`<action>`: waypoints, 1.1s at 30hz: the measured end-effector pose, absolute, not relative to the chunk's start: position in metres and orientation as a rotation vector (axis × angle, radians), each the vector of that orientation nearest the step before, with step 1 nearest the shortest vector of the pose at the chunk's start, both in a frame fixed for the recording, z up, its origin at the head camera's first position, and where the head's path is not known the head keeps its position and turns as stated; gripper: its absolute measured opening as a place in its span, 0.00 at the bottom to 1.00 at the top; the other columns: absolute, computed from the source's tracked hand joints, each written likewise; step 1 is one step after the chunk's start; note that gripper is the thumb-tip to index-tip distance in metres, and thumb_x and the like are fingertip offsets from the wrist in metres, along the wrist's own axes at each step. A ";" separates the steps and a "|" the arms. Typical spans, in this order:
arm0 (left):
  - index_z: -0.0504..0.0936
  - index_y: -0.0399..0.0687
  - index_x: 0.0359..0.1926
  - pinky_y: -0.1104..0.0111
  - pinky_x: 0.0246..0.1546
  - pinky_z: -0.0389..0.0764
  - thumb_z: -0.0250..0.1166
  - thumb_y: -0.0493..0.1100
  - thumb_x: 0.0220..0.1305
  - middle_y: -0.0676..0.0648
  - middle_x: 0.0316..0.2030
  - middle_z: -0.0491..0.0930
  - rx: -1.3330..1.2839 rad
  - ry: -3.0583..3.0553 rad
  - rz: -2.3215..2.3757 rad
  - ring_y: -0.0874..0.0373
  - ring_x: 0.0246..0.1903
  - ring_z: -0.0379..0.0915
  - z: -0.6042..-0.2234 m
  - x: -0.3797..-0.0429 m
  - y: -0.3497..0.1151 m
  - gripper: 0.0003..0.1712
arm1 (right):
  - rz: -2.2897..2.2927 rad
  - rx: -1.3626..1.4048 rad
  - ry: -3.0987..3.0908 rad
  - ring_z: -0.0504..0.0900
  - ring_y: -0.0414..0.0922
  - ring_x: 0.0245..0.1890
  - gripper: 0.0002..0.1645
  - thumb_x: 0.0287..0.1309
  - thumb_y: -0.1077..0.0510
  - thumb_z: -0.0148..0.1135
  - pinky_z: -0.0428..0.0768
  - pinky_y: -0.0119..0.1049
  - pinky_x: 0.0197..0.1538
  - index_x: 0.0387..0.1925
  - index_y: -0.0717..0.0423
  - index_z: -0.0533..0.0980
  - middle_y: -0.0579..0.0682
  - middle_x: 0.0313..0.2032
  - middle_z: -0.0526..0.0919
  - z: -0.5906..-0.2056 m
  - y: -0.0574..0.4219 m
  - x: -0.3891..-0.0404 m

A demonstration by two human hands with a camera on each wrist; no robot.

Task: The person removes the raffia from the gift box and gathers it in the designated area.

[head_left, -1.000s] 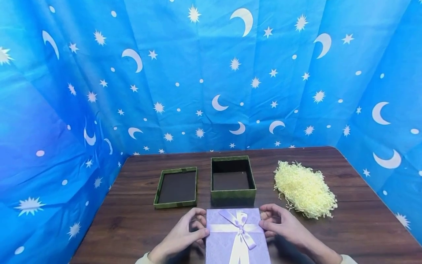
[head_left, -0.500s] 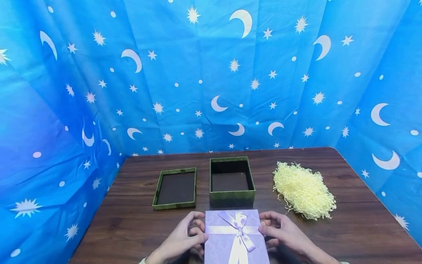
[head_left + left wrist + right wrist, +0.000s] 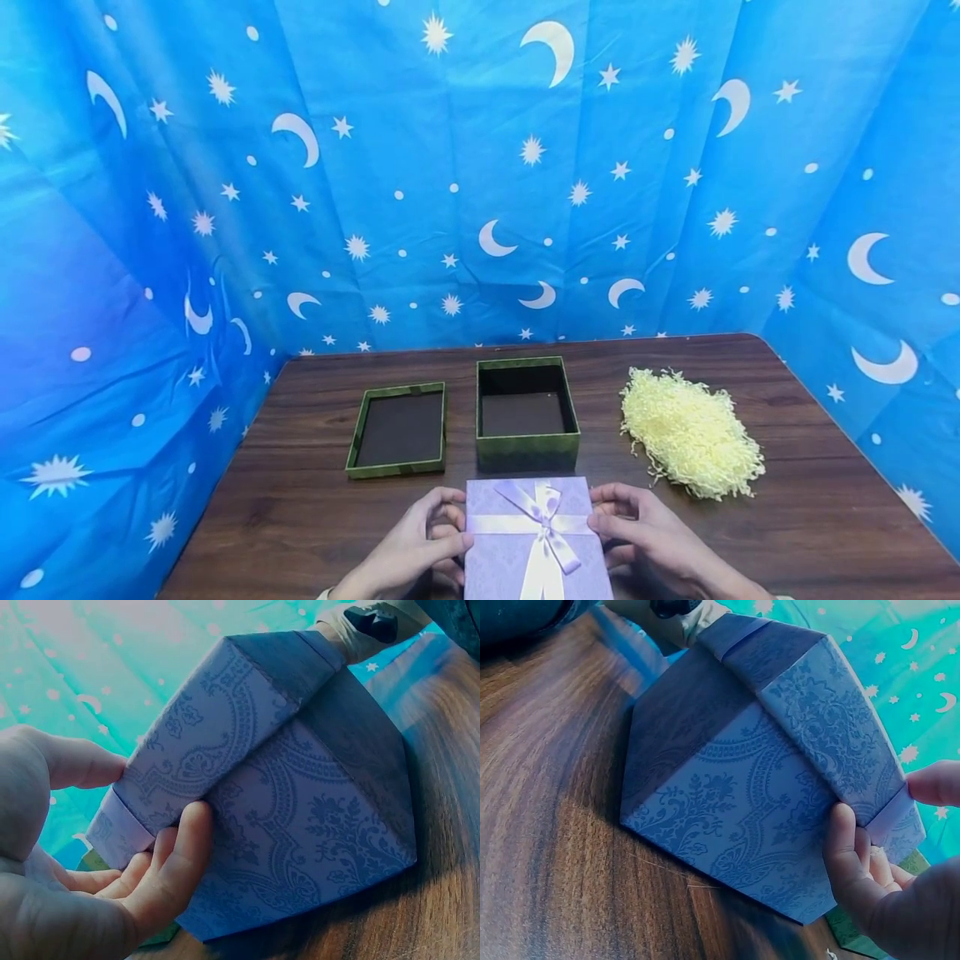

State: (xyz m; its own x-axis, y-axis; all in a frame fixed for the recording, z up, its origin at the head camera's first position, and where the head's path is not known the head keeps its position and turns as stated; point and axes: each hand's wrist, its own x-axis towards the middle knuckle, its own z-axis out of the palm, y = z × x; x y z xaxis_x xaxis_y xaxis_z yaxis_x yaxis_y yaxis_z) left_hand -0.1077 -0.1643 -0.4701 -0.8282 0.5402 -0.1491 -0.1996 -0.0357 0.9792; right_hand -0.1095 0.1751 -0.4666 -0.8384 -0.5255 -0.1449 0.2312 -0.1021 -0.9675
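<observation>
A lavender gift box (image 3: 501, 568) with a damask pattern stands at the table's near edge, partly cut off by the head view. Its lid (image 3: 191, 720) is on, tied with a pale satin ribbon and bow (image 3: 547, 525). My left hand (image 3: 412, 537) grips the lid's left side, thumb at the top edge and fingertips near the lid's lower rim. On the opposite side my right hand (image 3: 648, 533) pinches the lid in the same way, its fingers (image 3: 843, 832) by the ribbon band. The inside of the box is hidden.
Behind the gift box stands an open green box (image 3: 527, 450) with a dark, empty interior. A green lid (image 3: 397, 429) lies upturned to its left. Pale yellow shredded paper (image 3: 690, 433) is heaped on the right. A blue star-and-moon curtain (image 3: 480, 167) surrounds the wooden table (image 3: 262, 500).
Both hands have slid slightly down along the lid's sides, towards the person. The gift box has hardly moved; the head view has shifted a little.
</observation>
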 end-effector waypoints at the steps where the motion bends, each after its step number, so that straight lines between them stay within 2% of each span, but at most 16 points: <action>1: 0.54 0.27 0.63 0.59 0.30 0.86 0.63 0.37 0.63 0.45 0.42 0.67 0.352 1.734 1.918 0.58 0.34 0.77 -0.470 -0.108 -0.164 0.36 | -1.992 -0.328 1.670 0.81 0.44 0.38 0.28 0.67 0.62 0.54 0.84 0.40 0.36 0.59 0.78 0.58 0.53 0.41 0.76 -0.467 0.175 -0.109; 18: 0.53 0.26 0.64 0.61 0.31 0.86 0.64 0.35 0.62 0.45 0.42 0.66 0.359 1.703 1.942 0.58 0.34 0.77 -0.462 -0.107 -0.163 0.37 | -2.002 -0.390 1.659 0.82 0.43 0.37 0.26 0.67 0.64 0.53 0.85 0.40 0.36 0.58 0.79 0.60 0.52 0.40 0.78 -0.464 0.177 -0.110; 33: 0.55 0.25 0.64 0.61 0.30 0.85 0.63 0.36 0.62 0.45 0.42 0.67 0.373 1.743 1.940 0.59 0.34 0.77 -0.450 -0.107 -0.162 0.36 | -1.983 -0.336 1.717 0.82 0.43 0.38 0.28 0.66 0.63 0.56 0.85 0.40 0.37 0.59 0.78 0.60 0.52 0.41 0.78 -0.451 0.177 -0.110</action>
State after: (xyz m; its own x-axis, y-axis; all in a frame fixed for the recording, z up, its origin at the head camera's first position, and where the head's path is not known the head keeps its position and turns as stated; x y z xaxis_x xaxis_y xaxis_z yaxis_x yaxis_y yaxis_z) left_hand -0.1065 -0.1620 -0.4499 -0.8366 0.5331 -0.1261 -0.1820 -0.0534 0.9818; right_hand -0.1102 0.1768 -0.4505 -0.8486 -0.5127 -0.1306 0.2026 -0.0868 -0.9754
